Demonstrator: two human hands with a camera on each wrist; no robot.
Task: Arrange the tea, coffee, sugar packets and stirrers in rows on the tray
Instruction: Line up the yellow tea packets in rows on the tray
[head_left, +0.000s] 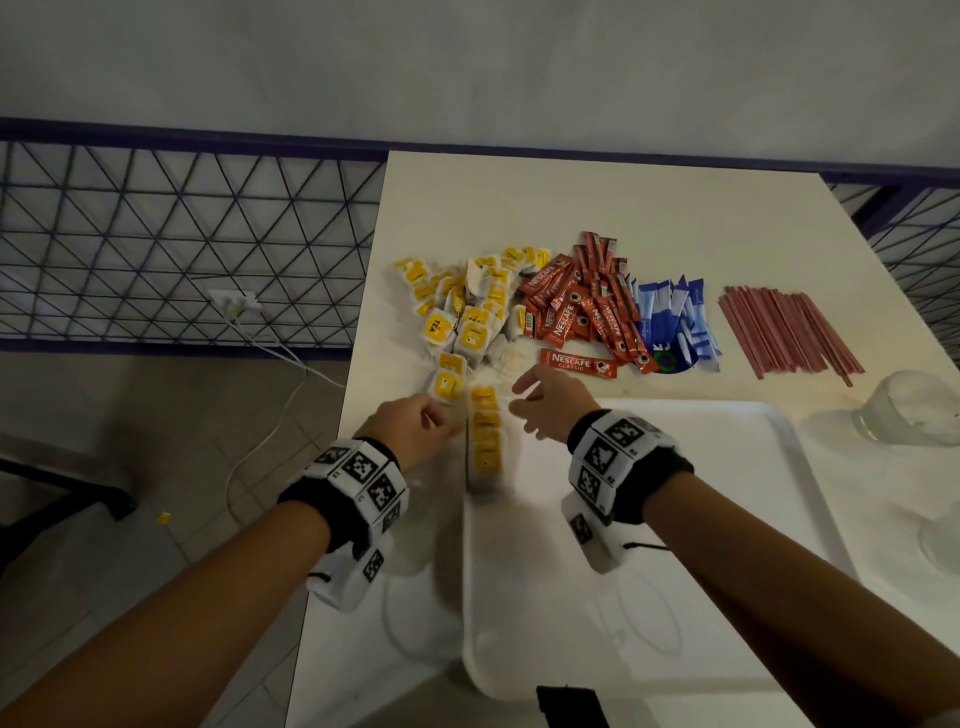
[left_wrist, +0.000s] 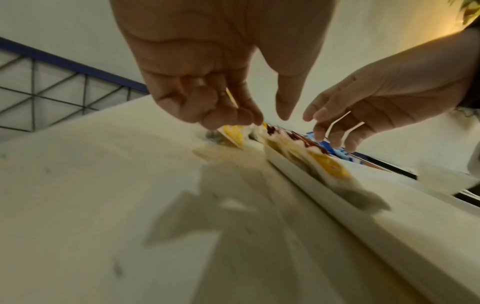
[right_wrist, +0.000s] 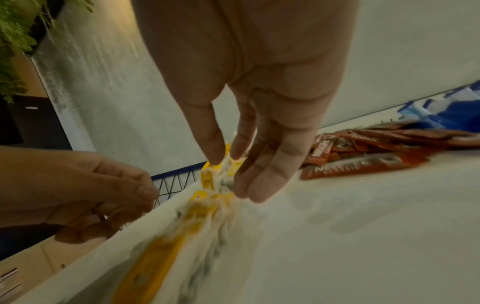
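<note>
Your row of tea bags runs along the left rim of the tray, its long axis pointing from 6 to 12 o'clock, straight away from you. The loose tea bag pile lies at 12 o'clock from both hands, on the table just past the row's far end.

Your left hand sits at 9 o'clock of the row, just beside it, fingers curled and apparently pinching a tea bag, though blur leaves that uncertain. Your right hand hovers at 3 o'clock of the row's far end, fingers relaxed and holding nothing. The left is nearer the pile's closest strays; judge it the likelier one to feed the row.
</note>
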